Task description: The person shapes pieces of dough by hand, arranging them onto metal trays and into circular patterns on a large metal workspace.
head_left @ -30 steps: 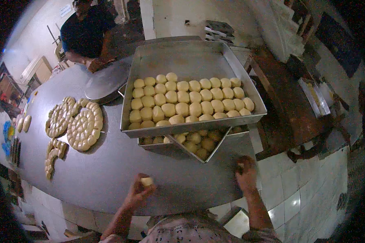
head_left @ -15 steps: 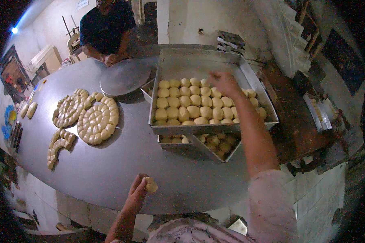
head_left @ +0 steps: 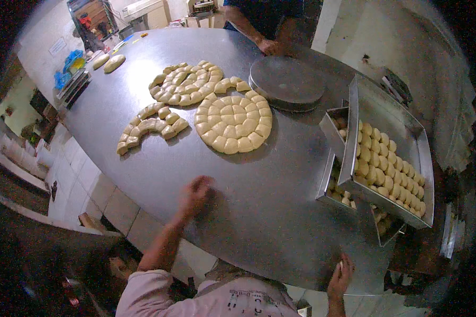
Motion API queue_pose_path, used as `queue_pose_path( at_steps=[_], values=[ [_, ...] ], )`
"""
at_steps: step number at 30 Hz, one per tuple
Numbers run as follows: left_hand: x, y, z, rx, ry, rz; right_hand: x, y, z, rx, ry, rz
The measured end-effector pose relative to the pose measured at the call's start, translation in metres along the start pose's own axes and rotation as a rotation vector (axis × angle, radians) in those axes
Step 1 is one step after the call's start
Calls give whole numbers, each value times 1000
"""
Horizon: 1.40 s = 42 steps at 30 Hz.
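The blurred left hand (head_left: 197, 195) and the right hand (head_left: 341, 276) are nearer than the cut dough disc (head_left: 233, 124); their grip I cannot tell. Better separate it gently, piece by piece.

The left hand (head_left: 197, 194) is blurred, its underside hidden.
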<state>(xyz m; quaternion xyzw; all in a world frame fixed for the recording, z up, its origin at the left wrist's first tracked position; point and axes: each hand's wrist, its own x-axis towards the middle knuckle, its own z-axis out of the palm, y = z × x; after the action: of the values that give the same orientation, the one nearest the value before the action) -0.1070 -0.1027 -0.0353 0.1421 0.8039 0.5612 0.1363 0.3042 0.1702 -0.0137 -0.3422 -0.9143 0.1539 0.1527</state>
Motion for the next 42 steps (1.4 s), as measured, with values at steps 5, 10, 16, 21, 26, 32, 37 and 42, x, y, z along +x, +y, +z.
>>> queue_pose_path(
  at_steps=[5, 10, 16, 21, 26, 32, 37, 42],
  values=[
    [105, -13, -63, 695, 521, 27, 55, 79, 10, -614, -327, 602],
    [192, -33, -43, 1011, 593, 158, 15, 26, 22, -147, 262, 255],
    [215, -24, 6, 658, 252, 412, 30, 129, -2, 441, 714, 856],
    [130, 35, 66, 164, -47, 275, 33, 49, 16, -52, 316, 146],
    [21, 76, 125, -2, -379, 103, 46, 129, -51, -193, 320, 662],
    [-35, 99, 143, -64, -676, -47, 44, 128, -15, -118, 284, 232],
    [-69, 121, 210, 59, -818, -68, 68, 185, -60, -27, 109, 561],
    [-102, 136, 263, 256, -840, -82, 24, 196, -12, -166, 269, 234]
  ],
)
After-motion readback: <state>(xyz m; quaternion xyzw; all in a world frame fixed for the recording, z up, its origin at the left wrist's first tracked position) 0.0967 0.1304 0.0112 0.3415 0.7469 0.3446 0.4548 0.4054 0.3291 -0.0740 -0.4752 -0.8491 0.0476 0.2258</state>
